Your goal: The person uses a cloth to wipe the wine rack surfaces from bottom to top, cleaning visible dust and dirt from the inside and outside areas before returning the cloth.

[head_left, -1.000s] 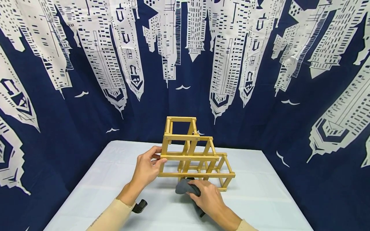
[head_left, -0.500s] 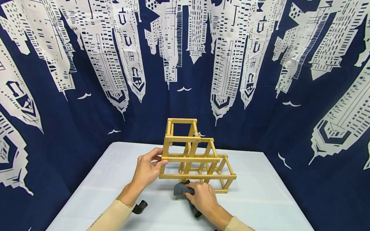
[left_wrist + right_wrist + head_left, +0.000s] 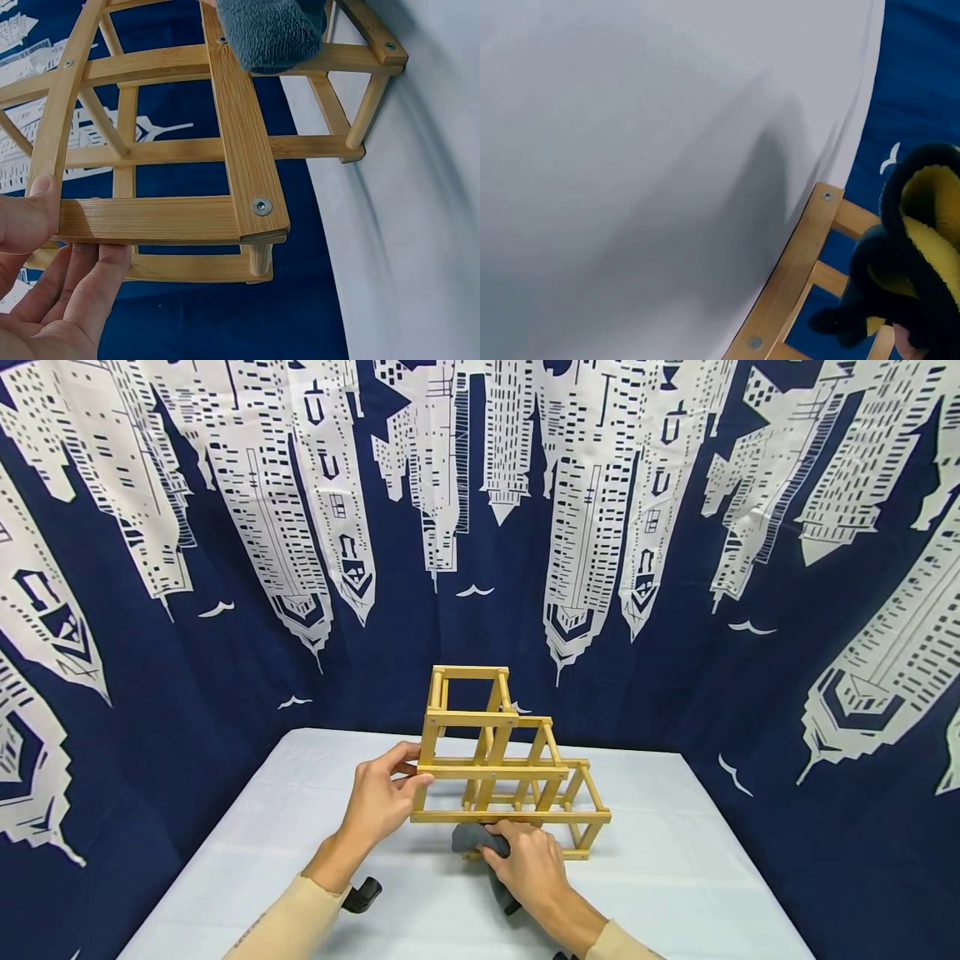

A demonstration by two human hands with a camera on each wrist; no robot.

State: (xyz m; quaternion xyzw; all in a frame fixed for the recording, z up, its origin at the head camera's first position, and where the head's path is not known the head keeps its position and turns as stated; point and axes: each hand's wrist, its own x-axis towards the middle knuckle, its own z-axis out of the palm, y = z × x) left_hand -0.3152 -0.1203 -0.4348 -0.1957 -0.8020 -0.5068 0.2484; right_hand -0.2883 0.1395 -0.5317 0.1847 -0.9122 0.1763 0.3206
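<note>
Left hand (image 3: 382, 797) pinches rack (image 3: 495, 772) extending rightward, likely steadying it. Right hand (image 3: 531, 864) pinches cloth (image 3: 474, 838) by rail (image 3: 555, 817) ahead, bunched probably for firmer grip.

Behind the left hand's (image 3: 384, 793) grip: a cream left sleeve (image 3: 294, 910), small dark marking (image 3: 251, 930), black device (image 3: 363, 895) beside its cuff. Behind the right hand's (image 3: 531, 867): a cream right sleeve (image 3: 617, 942).

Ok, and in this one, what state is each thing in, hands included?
Wooden rack: assembled, held at its left side
Grey cloth: bunched, yellow side showing in folds
Left hand: gripping the rack
Right hand: pinching the cloth
White table covering: spread out
Backdrop: hanging, printed buildings upside down
</note>
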